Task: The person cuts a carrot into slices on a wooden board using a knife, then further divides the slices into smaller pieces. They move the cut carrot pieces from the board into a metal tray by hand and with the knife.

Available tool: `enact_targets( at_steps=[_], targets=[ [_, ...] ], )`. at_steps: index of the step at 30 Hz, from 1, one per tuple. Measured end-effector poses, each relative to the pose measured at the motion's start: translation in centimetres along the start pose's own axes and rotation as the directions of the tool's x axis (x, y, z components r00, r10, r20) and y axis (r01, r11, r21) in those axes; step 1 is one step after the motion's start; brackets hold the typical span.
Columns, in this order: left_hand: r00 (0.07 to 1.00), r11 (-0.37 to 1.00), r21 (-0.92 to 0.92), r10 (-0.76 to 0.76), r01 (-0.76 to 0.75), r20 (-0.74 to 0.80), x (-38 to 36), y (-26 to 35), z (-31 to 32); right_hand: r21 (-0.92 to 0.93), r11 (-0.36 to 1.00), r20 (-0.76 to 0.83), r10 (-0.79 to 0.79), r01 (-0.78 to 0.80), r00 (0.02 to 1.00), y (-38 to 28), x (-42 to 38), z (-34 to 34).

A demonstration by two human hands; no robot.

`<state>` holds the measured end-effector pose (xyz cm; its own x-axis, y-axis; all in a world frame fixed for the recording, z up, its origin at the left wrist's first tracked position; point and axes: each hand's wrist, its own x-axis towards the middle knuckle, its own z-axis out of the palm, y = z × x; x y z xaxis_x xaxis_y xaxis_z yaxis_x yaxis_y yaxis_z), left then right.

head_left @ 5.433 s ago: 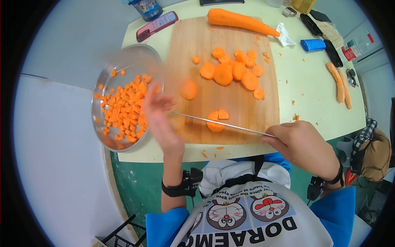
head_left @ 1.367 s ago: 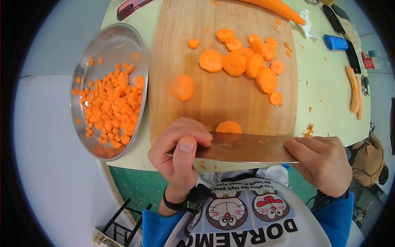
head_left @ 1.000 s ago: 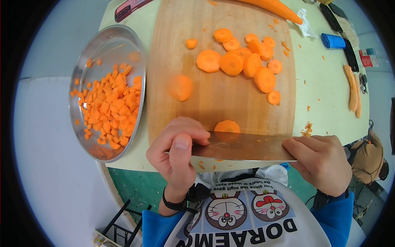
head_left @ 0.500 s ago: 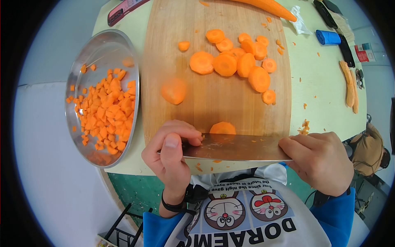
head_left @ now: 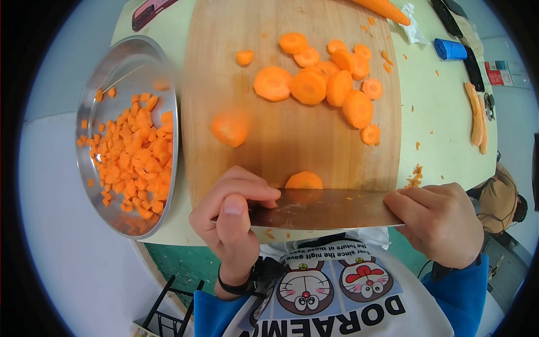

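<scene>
A wide knife blade (head_left: 331, 209) lies crosswise at the near edge of the wooden cutting board (head_left: 213, 163). My left hand (head_left: 236, 210) pinches one end of the blade, thumb and fingers closed on it. At the other end, my right hand (head_left: 438, 222) is wrapped round the knife, hiding its handle. A carrot slice (head_left: 304, 180) shows just beyond the blade, partly covered by it. Several round carrot slices (head_left: 308, 87) rest farther up the board, and a larger carrot piece (head_left: 230, 128) lies to the left.
A steel dish (head_left: 174, 112) of diced carrot (head_left: 135, 151) stands left of the board. A whole carrot (head_left: 387, 10) is at the far edge. Right on the table (head_left: 443, 157) are a blue roll (head_left: 450, 49) and long pale orange pieces (head_left: 475, 115). A phone (head_left: 149, 12) lies far left.
The view has shifted slightly, so the dish and board appear farther left. The blade appears slightly lower in view; both hands keep their hold on the knife.
</scene>
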<state>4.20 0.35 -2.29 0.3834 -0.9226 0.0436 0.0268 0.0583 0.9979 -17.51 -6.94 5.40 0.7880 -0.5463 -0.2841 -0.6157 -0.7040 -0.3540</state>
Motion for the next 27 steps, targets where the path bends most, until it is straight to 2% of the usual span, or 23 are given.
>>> enact_targets(
  at_steps=[3,9,11,15,17,18,20,21,22,23,24,25,26,27],
  targets=[
    [1.000,1.000,0.003,0.010,-0.010,0.006,-0.1,-0.1,-0.1,0.000,1.000,-0.031,-0.018,0.018,0.999,0.1,-0.1,0.4],
    [0.998,0.998,0.009,0.055,-0.055,0.005,-0.2,-0.6,0.1,-0.014,1.000,0.023,-0.017,0.017,1.000,0.1,0.0,0.6],
    [0.999,1.000,0.009,-0.016,0.016,-0.029,-0.2,-0.4,0.3,0.004,1.000,0.033,-0.018,0.018,0.999,0.6,0.1,0.7],
    [0.999,0.999,0.045,-0.003,0.005,-0.037,-0.3,-0.2,0.4,0.029,0.998,0.020,-0.050,0.049,0.999,0.9,-0.2,1.1],
    [0.997,0.997,0.055,0.051,-0.054,0.061,-0.5,-0.5,-0.2,0.038,0.997,-0.014,-0.070,0.070,0.997,0.8,-0.5,1.2],
    [0.995,0.995,0.061,0.072,-0.076,0.063,-0.7,-0.7,-0.2,0.056,0.995,-0.031,-0.084,0.086,0.996,0.8,-0.6,1.2],
    [0.936,0.886,0.373,0.336,-0.275,-0.108,-0.9,-0.9,0.1,0.083,0.994,-0.043,-0.071,0.074,0.997,0.6,-1.1,0.6],
    [0.932,0.881,0.377,0.347,-0.285,-0.105,-0.8,-0.5,-0.2,0.117,0.992,-0.032,-0.052,0.056,0.998,0.4,-1.4,0.2],
    [0.828,0.866,0.243,0.493,-0.437,-0.267,-0.9,0.1,-0.7,0.118,0.991,-0.039,-0.054,0.058,0.998,0.2,-1.8,-0.2],
    [0.687,0.798,0.129,0.578,-0.589,-0.440,-1.1,0.6,-1.3,0.157,0.986,-0.114,-0.032,0.050,0.993,-0.2,-2.3,-0.8],
    [0.686,0.796,0.130,0.581,-0.591,-0.437,-1.5,0.5,-2.5,0.196,0.979,-0.188,-0.007,0.045,0.982,-0.4,-2.8,-1.0],
    [0.724,0.768,0.193,0.640,-0.611,-0.257,-1.9,0.2,-4.0,0.196,0.979,-0.194,-0.008,0.047,0.981,-0.4,-3.2,-0.9],
    [0.740,0.729,0.250,0.669,-0.637,-0.068,-2.2,0.0,-4.8,0.191,0.980,-0.288,0.001,0.057,0.958,-0.3,-3.7,-0.9],
    [0.815,0.701,0.422,0.540,-0.574,0.212,-1.7,0.8,-4.1,0.184,0.981,-0.380,0.008,0.067,0.925,-0.2,-4.1,-0.9]
  ],
)
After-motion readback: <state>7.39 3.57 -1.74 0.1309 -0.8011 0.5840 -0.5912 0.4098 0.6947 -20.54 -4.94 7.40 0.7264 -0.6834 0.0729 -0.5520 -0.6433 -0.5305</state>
